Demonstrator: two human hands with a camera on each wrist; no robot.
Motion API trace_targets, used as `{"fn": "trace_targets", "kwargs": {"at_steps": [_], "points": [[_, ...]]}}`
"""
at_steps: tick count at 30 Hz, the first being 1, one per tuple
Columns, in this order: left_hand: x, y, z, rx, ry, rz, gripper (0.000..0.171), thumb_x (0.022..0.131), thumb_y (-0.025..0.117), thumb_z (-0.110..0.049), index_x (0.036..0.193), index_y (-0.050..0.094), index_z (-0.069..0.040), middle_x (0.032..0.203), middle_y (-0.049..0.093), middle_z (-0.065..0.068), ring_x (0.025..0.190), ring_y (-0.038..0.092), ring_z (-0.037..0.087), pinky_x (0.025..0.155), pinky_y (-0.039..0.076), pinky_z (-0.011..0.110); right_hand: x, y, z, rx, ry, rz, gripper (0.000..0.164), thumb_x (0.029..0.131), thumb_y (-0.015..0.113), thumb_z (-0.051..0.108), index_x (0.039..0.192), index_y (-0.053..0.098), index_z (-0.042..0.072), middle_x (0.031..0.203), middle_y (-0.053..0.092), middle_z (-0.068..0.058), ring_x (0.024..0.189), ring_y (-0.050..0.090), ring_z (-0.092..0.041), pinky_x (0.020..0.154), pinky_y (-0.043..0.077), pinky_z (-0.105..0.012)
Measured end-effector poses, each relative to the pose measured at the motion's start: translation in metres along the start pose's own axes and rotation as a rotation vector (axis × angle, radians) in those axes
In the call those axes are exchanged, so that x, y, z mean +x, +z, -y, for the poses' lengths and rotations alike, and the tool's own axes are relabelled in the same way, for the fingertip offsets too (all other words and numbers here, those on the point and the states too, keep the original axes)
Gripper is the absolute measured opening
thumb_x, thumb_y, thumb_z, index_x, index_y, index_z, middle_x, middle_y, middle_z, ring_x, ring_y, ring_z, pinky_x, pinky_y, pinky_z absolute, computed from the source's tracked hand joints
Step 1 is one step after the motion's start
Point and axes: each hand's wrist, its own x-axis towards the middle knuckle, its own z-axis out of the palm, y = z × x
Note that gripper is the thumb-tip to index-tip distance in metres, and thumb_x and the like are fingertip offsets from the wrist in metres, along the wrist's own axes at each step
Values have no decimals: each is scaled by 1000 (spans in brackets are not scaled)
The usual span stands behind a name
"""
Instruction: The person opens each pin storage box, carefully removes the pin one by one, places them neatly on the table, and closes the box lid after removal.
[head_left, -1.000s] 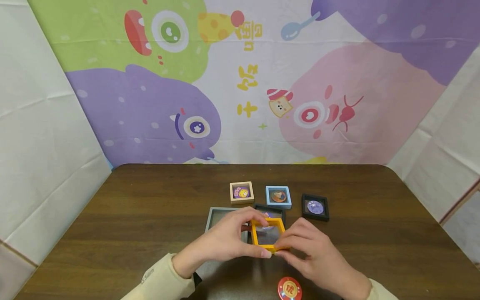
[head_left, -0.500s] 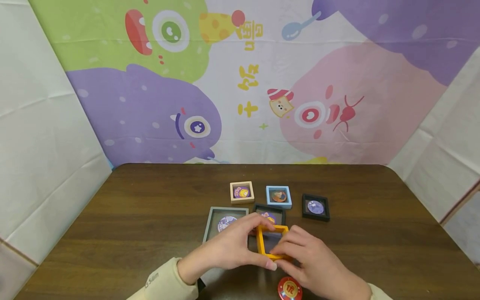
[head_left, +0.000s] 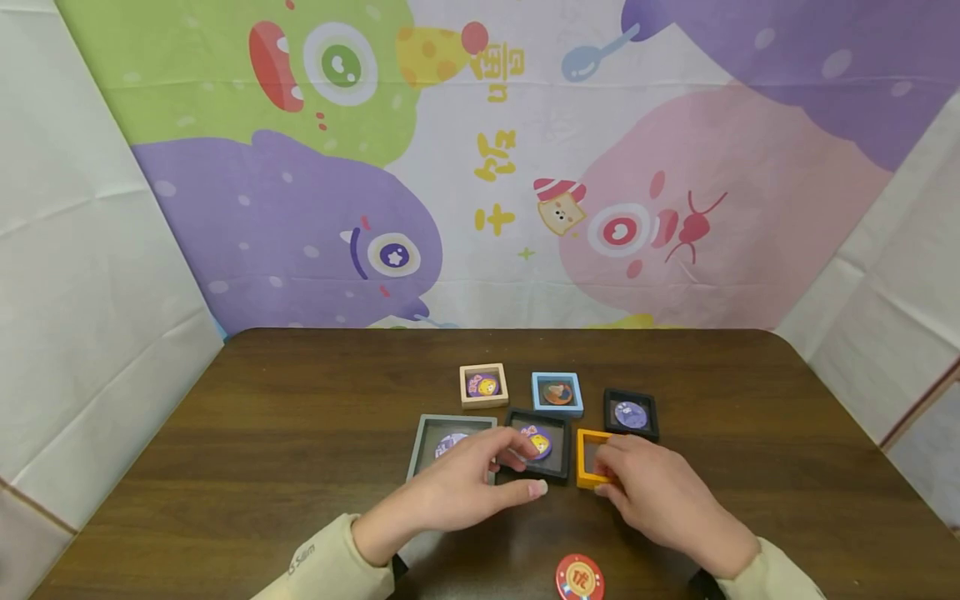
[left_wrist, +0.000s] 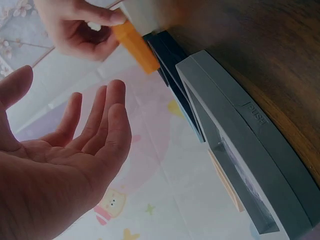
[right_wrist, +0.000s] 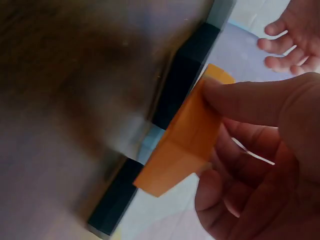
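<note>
My right hand (head_left: 663,492) pinches a small orange-yellow display frame (head_left: 582,458) at its right side, thumb on one edge and fingers opposite. In the right wrist view that frame (right_wrist: 185,135) is tilted, with my thumb lying along its side. My left hand (head_left: 472,479) is empty, its fingers loosely bent and spread. It hovers over the near left part of a black frame (head_left: 567,450) that holds a purple and yellow badge (head_left: 538,442). Partly behind the same hand lies a larger grey frame (head_left: 418,446) with a pale purple round badge.
Behind stand a beige frame (head_left: 484,405), a light blue frame (head_left: 558,412) and another black frame (head_left: 632,432), each with a round badge inside. A loose red round badge (head_left: 580,577) lies at the table's near edge. A printed cloth (head_left: 450,192) hangs behind the table (head_left: 315,400).
The orange-yellow frame, earlier between both hands, has moved right in my right hand alone, beside the middle black frame. My left hand has let go of it and stays near its earlier place.
</note>
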Motion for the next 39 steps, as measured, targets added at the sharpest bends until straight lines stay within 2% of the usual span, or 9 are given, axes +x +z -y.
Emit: {"fn": "trace_targets", "kwargs": {"at_steps": [6,11,21,25,29,33,39], "points": [[1,1,0,-16,-3,20,36,84,56,-54,108,56,-27,104,60,-11,91,56,4,78,45,33,-1,6,-6,11,41,83,25,73,74,27,73,49,27,72,41,15,61,39,-6,53,38,-26],[3,2,0,-26,23,26,31,85,56,-52,103,57,-27,99,60,-12,86,57,0,70,45,27,-1,10,-9,23,84,150,27,73,74,26,71,47,28,68,41,14,61,39,-7,53,37,-27],[3,3,1,-51,50,49,26,87,56,-49,100,59,-27,96,59,-15,84,57,1,71,45,26,-1,8,-12,29,110,172,30,70,76,30,70,46,27,67,42,13,61,40,-8,53,36,-28],[3,3,3,-57,57,44,26,87,55,-49,99,59,-27,93,59,-16,83,57,2,70,46,26,-1,8,-11,22,108,130,34,67,76,44,70,45,28,67,41,13,61,39,-8,52,35,-28],[3,1,3,-56,58,35,26,87,55,-48,99,60,-25,92,60,-15,81,57,2,69,46,25,2,7,-10,3,73,18,36,69,71,53,70,46,28,67,40,13,60,38,-6,51,34,-26],[3,-2,4,-43,48,22,26,87,55,-49,97,59,-26,91,60,-14,79,57,2,67,46,25,9,4,-6,28,5,-73,27,74,71,43,72,49,28,71,42,15,60,39,-3,53,37,-23],[7,-4,8,-25,28,26,26,87,54,-52,97,59,-28,91,60,-15,78,58,2,66,47,25,20,2,2,69,-28,-60,21,76,72,34,74,51,31,73,44,18,64,42,0,57,40,-22]]}}
